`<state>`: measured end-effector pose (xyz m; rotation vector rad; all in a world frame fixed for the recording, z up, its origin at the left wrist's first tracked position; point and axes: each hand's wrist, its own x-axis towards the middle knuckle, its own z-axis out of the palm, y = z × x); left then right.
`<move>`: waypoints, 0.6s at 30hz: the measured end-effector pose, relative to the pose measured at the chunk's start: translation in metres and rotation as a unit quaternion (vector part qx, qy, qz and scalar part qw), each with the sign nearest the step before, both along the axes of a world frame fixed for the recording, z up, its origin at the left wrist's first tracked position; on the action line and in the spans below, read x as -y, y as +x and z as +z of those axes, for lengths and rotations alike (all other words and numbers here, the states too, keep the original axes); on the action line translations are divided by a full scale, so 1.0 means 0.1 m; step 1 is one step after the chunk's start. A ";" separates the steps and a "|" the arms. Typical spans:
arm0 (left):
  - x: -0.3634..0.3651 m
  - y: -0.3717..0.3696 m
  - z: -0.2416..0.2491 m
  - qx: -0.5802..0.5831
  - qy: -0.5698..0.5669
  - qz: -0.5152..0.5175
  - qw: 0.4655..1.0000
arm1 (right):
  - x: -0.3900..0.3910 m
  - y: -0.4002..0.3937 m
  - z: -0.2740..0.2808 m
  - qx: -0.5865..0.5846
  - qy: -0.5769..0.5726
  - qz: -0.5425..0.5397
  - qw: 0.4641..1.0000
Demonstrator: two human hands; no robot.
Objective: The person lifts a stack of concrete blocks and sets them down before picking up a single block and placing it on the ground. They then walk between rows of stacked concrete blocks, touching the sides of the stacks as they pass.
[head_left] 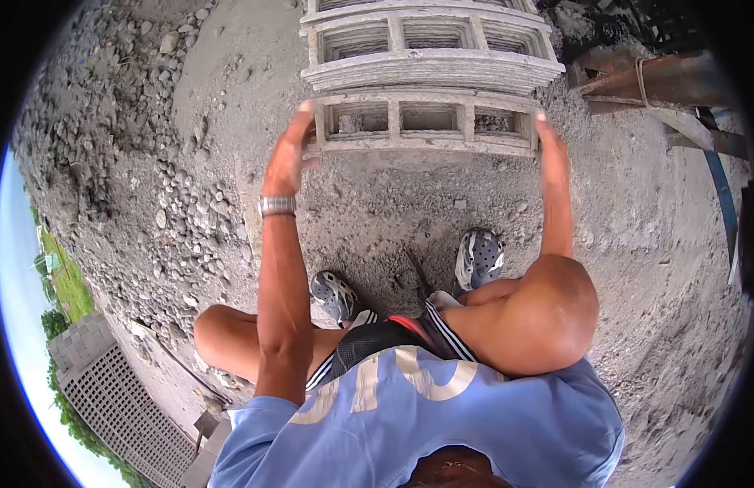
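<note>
i'm bent low over gravelly ground, and my left hand (pixel 289 154) lies flat against the left end of the nearest block (pixel 425 122), fingers stretched out along its edge. my right hand (pixel 550 145) presses the right end the same way, palm in, fingers straight. so both hands are spread and pushing inward on the block, clamping it between them rather than curling round anything. the block is a hollow concrete one with three cells showing, lying on the ground just ahead of my shoes (pixel 478 259). right behind it, touching or nearly so, more blocks (pixel 430 49) are stacked. a watch (pixel 277 206) sits on my left wrist. loose stones (pixel 186 215) lie off to my left, and a rusty beam (pixel 661 81) lies to my right.
</note>
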<state>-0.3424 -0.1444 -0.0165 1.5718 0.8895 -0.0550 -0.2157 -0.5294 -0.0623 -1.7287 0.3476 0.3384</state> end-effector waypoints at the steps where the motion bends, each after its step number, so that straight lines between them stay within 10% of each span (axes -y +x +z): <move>1: 0.00 -0.08 -0.07 0.059 -0.031 0.051 0.996 | 0.03 -0.01 -0.14 0.042 0.062 -0.043 0.996; 6: 0.33 -0.10 -0.71 0.303 -0.017 0.239 0.922 | -0.14 -0.04 -0.58 0.172 0.210 -0.204 0.941; 18: 0.42 0.06 -0.72 0.351 -0.055 0.282 0.891 | -0.27 0.21 -0.62 0.178 0.250 -0.209 0.929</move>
